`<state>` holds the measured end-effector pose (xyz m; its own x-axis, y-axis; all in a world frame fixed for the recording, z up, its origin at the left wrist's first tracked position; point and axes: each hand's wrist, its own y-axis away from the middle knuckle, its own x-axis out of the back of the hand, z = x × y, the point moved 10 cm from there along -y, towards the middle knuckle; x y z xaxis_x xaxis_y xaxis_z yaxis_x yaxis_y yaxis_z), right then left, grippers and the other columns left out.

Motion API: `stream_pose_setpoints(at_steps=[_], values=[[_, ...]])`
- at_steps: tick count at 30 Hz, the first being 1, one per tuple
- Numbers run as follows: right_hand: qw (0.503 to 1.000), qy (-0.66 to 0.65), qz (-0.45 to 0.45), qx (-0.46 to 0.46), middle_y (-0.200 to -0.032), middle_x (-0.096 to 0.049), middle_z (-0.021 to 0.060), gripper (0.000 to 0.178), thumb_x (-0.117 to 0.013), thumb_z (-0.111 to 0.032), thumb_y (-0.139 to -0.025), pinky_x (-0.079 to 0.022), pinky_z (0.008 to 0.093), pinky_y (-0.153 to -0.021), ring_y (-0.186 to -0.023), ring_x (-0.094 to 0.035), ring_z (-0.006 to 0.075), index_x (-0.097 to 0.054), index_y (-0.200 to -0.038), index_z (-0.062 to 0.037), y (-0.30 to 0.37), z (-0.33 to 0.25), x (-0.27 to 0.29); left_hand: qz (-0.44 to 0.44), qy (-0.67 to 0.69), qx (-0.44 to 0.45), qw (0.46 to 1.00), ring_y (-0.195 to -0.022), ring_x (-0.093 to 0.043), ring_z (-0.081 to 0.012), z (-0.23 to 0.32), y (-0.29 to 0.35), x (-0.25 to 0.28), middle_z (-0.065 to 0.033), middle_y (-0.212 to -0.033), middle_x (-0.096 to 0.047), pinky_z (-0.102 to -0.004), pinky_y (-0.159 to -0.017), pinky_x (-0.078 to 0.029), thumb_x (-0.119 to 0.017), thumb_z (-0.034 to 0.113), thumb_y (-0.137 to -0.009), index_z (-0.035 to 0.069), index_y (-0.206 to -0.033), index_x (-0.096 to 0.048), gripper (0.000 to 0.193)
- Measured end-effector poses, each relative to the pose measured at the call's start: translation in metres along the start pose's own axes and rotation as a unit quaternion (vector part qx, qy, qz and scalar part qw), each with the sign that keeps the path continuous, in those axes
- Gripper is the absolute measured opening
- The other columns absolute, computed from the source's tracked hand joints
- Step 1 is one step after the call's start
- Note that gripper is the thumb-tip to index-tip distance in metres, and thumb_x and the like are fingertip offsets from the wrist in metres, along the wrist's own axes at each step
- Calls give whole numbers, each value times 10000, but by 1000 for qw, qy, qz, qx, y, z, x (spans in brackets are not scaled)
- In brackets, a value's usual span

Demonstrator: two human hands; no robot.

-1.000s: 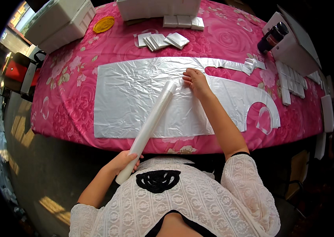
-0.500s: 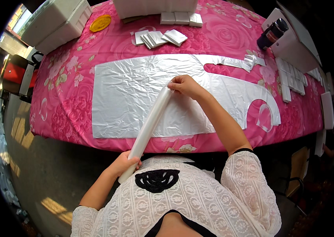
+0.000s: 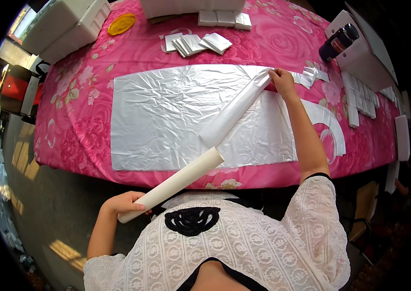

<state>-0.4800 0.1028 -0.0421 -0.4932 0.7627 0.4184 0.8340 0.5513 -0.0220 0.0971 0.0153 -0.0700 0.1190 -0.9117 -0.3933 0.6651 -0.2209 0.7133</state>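
Observation:
My left hand (image 3: pixel 125 203) is wrapped round the lower end of a pale, stiff tube (image 3: pixel 172 184) that slants up over the table's front edge. Farther off, my right hand (image 3: pixel 283 82) pinches the top of a rolled length of silvery-white plastic film (image 3: pixel 237 110). The film roll's lower end lies just beyond the tube's free end, apart from it. Under both spreads a flat, wrinkled silvery plastic sheet (image 3: pixel 161 111), with straps and rounded cut-outs toward the right.
Several folded white packets (image 3: pixel 215 42) lie at the back, with more stacked packets (image 3: pixel 359 99) at the right. A dark bottle (image 3: pixel 337 42) stands by a white box (image 3: pixel 360 63). A yellow disc (image 3: pixel 121 24) and foam boxes (image 3: pixel 64 29) sit back left on the pink flowered tablecloth (image 3: pixel 79 131).
My right hand has moved up and right, drawing the film roll off the tube. The tube's bare end now shows. My left hand has moved slightly left, tilting the tube lower.

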Motion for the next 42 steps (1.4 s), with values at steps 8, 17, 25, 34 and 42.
stream_pose_setpoints(at_steps=[8, 17, 25, 34, 42], values=[[984, -24, -177, 20, -695, -576, 15, 201, -599, -182, -836, -419, 242, -580, -616, -501, 80, -625, -892, 9, 34, -50, -118, 309, -571, -282, 706, -903, -569, -301, 195, -52, -9, -126, -1007, -599, -375, -763, -462, -733, 276, -654, 46, -1045, -590, 475], [971, 42, -235, 11, -723, -591, 23, 197, -601, -172, -829, -433, 242, -610, -647, -519, 92, -624, -901, 11, 31, -59, -138, 142, -677, -420, 587, -1215, -379, -329, 161, -102, -88, -210, -1300, -402, -413, -1027, -288, -598, 452, -741, -58, -1228, -419, 727], [964, 140, -130, 184, -999, -589, 139, 274, -613, -177, -804, -469, 320, -729, -842, -579, 229, -602, -1035, -31, 100, -130, -124, 166, -709, -352, 588, -1313, -232, -352, 136, -114, -99, -238, -1393, -268, -462, -1070, -171, -498, 574, -758, -31, -1308, -341, 833], [915, 262, -140, 275, -1024, -578, 91, 399, -635, -117, -740, -448, 368, -794, -930, -533, 264, -568, -1132, -86, 204, -114, -98, 195, -711, -317, 597, -1336, -181, -337, 129, -119, -110, -220, -1417, -231, -455, -1071, -156, -513, 572, -753, -22, -1330, -311, 852], [933, 320, 6, 163, -1034, -586, 89, 403, -610, -132, -780, -446, 366, -796, -913, -523, 285, -550, -1177, -108, 140, -71, 7, 111, -686, -360, 623, -1351, -171, -296, 138, -108, -101, -190, -1439, -209, -431, -1087, -131, -523, 508, -778, -21, -1348, -275, 817]])
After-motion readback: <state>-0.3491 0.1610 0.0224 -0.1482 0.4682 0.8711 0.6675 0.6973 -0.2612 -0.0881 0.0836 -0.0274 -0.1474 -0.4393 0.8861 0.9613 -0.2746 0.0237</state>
